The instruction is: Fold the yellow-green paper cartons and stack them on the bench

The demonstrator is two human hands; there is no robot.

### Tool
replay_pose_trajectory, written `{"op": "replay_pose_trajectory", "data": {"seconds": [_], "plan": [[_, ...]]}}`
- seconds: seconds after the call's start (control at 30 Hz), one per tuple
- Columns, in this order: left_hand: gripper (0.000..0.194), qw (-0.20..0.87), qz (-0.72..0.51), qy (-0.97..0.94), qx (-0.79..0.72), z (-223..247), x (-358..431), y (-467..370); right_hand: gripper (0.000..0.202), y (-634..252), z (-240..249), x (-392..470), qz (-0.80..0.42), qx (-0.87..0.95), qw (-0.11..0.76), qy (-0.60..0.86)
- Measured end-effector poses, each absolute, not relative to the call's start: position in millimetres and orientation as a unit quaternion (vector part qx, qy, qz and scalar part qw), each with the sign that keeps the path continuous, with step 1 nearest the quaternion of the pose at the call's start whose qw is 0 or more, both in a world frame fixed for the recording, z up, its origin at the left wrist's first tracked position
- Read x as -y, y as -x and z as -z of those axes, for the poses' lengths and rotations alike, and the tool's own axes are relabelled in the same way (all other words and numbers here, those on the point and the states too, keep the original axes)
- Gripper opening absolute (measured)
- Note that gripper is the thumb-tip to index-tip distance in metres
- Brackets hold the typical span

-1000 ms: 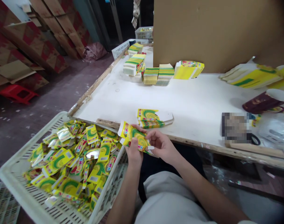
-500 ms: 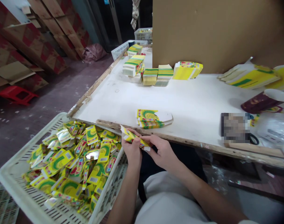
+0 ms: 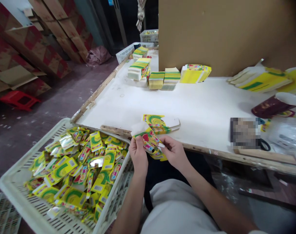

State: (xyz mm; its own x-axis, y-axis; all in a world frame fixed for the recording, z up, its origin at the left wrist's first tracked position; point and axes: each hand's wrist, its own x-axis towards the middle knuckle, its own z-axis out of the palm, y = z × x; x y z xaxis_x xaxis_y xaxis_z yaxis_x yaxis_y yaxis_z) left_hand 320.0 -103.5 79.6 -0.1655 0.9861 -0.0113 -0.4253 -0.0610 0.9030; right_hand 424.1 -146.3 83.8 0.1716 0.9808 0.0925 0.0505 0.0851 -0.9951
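Note:
Between both hands, over the table's front edge, is a yellow carton (image 3: pixel 148 139) with green and red print, partly unfolded and tilted. My left hand (image 3: pixel 138 154) pinches its left side between thumb and fingers. My right hand (image 3: pixel 173 152) has its fingers closed on a white flap at the carton's right side. Just beyond the hands, a small pile of flat yellow cartons (image 3: pixel 171 126) lies on the white table (image 3: pixel 201 110). To the left, a white plastic basket (image 3: pixel 16 191) holds several yellow cartons (image 3: pixel 75 195).
Stacks of flat cartons (image 3: pixel 156 80) stand at the table's back beside a brown board (image 3: pixel 218 35). At the right are a dark cup (image 3: pixel 269 105) on its side and clear plastic (image 3: pixel 288 133). A red stool (image 3: pixel 20 99) and large boxes (image 3: pixel 33 48) are at the left.
The carton between my hands has opened wider and turned, showing its printed faces and a white part. My right hand has moved slightly right, away from my left hand.

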Motion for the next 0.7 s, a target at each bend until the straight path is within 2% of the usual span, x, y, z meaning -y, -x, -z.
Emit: {"op": "replay_pose_trajectory", "data": {"seconds": [0.17,0.3,0.43,0.6,0.7], "plan": [[0.028,0.616,-0.571,-0.372,-0.395,-77.0,107.3,-325.2,0.005,-428.6,-88.9,144.5,-0.414,0.449,0.586,0.531],[0.023,0.607,-0.593,-0.348,-0.398,-75.5,105.2,-323.1,0.004,-423.6,-86.0,145.3,-0.417,0.465,0.583,0.520],[0.026,0.623,-0.599,-0.319,-0.388,-74.4,104.2,-324.4,0.005,-423.5,-85.7,143.5,-0.418,0.451,0.591,0.522],[0.029,0.674,-0.560,-0.321,-0.361,-73.7,108.7,-328.9,0.006,-431.9,-89.5,141.3,-0.404,0.424,0.613,0.531],[0.025,0.659,-0.559,-0.345,-0.368,-72.8,108.7,-326.1,0.006,-429.6,-88.5,142.0,-0.411,0.425,0.613,0.524]]}}
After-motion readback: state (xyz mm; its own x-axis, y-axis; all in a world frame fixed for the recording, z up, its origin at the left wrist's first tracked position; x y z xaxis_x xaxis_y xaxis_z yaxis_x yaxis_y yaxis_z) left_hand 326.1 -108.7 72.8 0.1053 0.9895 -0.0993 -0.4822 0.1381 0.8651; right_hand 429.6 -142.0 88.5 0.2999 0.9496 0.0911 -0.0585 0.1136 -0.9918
